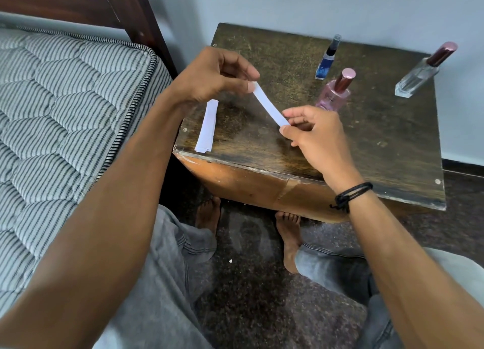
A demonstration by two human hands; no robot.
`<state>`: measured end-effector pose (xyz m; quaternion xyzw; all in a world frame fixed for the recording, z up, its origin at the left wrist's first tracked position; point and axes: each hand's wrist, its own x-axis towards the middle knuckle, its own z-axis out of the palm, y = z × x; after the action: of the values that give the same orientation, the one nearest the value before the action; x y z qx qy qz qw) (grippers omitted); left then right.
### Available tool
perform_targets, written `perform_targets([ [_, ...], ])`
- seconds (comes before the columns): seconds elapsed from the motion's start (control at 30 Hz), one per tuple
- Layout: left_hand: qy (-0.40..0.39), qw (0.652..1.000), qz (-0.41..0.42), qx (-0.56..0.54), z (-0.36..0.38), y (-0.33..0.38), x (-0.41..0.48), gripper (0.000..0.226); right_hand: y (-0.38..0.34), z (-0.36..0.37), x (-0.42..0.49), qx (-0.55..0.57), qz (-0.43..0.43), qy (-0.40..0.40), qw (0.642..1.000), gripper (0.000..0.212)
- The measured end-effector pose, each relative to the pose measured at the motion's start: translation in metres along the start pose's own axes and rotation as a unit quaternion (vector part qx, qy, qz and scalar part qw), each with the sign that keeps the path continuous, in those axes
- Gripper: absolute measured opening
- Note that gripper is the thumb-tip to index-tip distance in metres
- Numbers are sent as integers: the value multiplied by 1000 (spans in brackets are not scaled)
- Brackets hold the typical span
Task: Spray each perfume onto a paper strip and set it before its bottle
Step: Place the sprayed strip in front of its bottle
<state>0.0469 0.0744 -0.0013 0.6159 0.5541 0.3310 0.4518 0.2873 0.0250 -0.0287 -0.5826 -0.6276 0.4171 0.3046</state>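
A white paper strip is held in the air above the dark wooden table, stretched between both hands and slanting from upper left down to lower right. The left hand pinches its upper end between thumb and forefinger, the other fingers curled loosely above; the right hand pinches the lower end the same way, with a black cord bracelet round its wrist. A small stack of spare strips lies flat near the table's left edge, its near end reaching the front corner. Three perfume bottles stand toward the back right of the table, all capped: a slim blue bottle farthest back, a pink bottle just beyond the right hand, and a clear bottle with a dark pink cap well off to the right. No strip lies before any bottle. A striped mattress sits to the left of the table, and the person's bare feet rest on the speckled floor under its front edge
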Motion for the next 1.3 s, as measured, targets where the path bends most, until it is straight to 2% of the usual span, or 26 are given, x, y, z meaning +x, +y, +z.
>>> perform_targets([
  [0.2,7,999,11,-35,-2,-1,-1,25,-3,-5,0,119,-1,8,993,23],
  [0.4,-11,991,22,-134,-8,-4,-3,24,-7,-6,-1,186,-79,31,979,15],
  [0.57,-47,989,32,-135,-6,-3,-3,23,-9,-5,-2,244,-116,20,963,18],
  [0.7,-71,988,33,-132,-4,-3,-2,22,-9,-5,-1,257,-125,20,958,17],
  [0.87,-79,973,54,-208,-4,-3,-3,20,-4,-5,1,249,-107,33,962,17],
  [1.07,-132,971,61,-191,1,-1,-3,21,-1,-3,2,239,-91,34,966,16],
  [1.3,-101,982,26,-160,0,-6,1,20,-3,-3,0,290,-81,25,953,16],
])
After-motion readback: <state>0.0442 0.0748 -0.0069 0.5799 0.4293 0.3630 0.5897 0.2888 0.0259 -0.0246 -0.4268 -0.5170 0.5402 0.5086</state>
